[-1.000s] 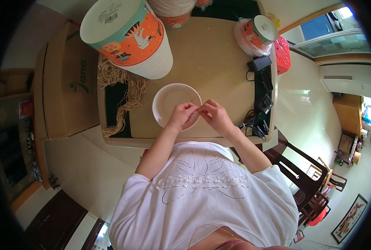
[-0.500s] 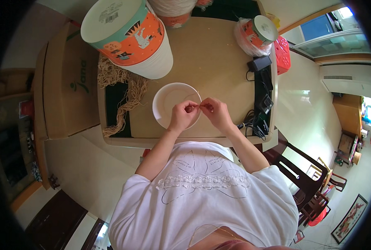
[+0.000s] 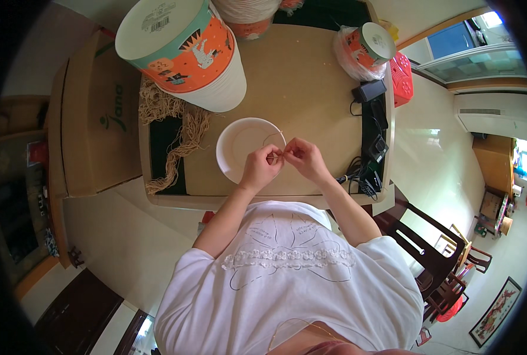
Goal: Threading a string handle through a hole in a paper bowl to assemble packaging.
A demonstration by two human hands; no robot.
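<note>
A white paper tub [image 3: 231, 148] stands open side up at the front of the table. Over its right rim, my left hand [image 3: 261, 169] and my right hand [image 3: 307, 160] meet with fingertips pinched together. Both pinch a thin tan cord [image 3: 270, 136], part of which curves up across the tub's inside. The fingers hide the part between them. To the left lies a tangle of similar tan cords [image 3: 189, 133], spilling over the table's left edge.
A tall stack of large printed tubs [image 3: 207, 56] stands at the back left, beside a cardboard box [image 3: 100, 118]. Smaller wrapped tubs [image 3: 364, 50] sit at the back right. A black adapter [image 3: 369, 90] and cables [image 3: 367, 177] line the table's [image 3: 311, 94] right edge.
My fingers have shifted slightly at the tub's rim. More of the cord now shows as a curved end over the tub. Everything else stays in place.
</note>
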